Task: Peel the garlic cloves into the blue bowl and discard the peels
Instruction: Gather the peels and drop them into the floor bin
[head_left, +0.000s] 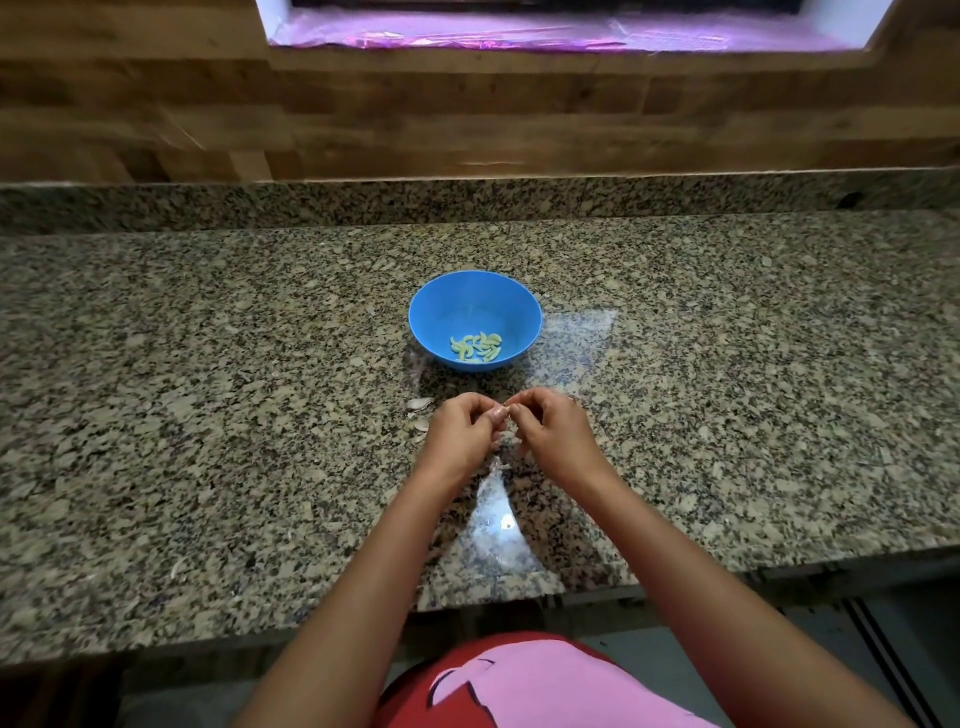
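Through the head camera I see both hands meet just near of the blue bowl (423, 312) on a speckled granite counter (208, 364). The left hand (462, 431) and the right hand (550, 431) are curled, and their fingertips pinch one small pale piece between them, which I take for a garlic clove (500, 413). It is held above the counter and not over the bowl, I judge so that the skin falls clear of the food. A small heap of peeled cloves (475, 348) lies in the bowl's bottom, so the work is well under way. Just left of the left hand lie a few pale pieces (420, 404); I cannot tell whether they are shed skins or cloves waiting their turn.
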